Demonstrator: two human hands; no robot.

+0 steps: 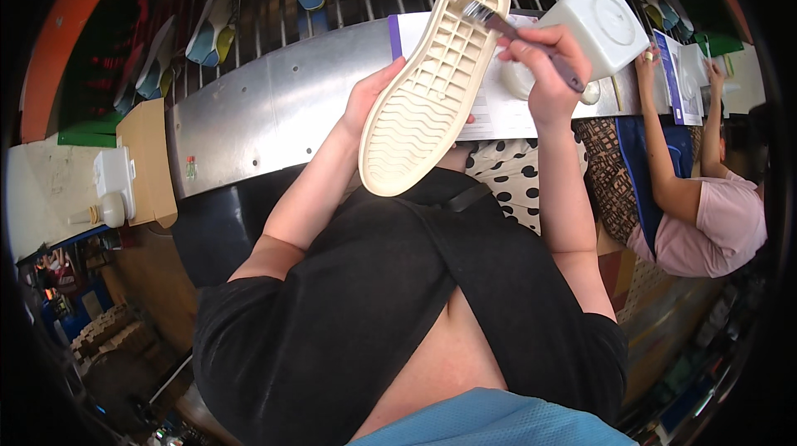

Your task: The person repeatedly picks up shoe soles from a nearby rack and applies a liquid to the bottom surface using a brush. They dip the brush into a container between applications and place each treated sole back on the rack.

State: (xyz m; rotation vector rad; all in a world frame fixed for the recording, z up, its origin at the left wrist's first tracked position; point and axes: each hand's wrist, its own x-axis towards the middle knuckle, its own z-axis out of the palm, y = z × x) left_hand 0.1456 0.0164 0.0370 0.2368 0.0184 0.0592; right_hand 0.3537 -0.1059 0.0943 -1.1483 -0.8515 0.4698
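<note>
The metal table [274, 105] curved behind the shoe sole [432, 80], shoes racked beyond it. The left hand [365, 101] gripped the sole, upturned above the lap; the right hand [540, 60] clenched a brush [498, 24] at its toe — probably coating, the bare heel calling for strokes.

Bare metal bench top [249, 114] open left of the left hand [365, 101], white tub [602, 26] just right of the right hand [544, 72], co-worker's arm [660, 134] farther right, shoe rack [249, 6] blocking beyond the bench.
</note>
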